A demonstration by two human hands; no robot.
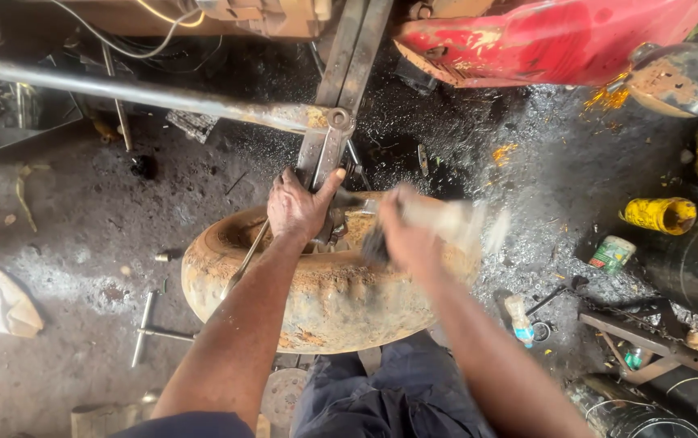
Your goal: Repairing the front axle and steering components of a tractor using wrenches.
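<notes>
A mud-caked tyre [332, 300] lies flat on the oily workshop floor in front of my knees. My left hand [298, 207] grips the lower end of a flat steel lever bar [341, 105] that runs up from the tyre's middle. My right hand [401, 235] is blurred with motion and holds a hammer [446, 221] with a pale wooden handle, just right of the bar over the tyre's centre. A thin metal rod [245, 261] leans across the tyre's left rim.
A long steel pipe [122, 92] crosses the upper left. A red vehicle body [551, 36] and a headlamp [683, 79] sit upper right. A yellow can [659, 215], a green-white tin [612, 253], a T-handle wrench [150, 328] and scrap lie around.
</notes>
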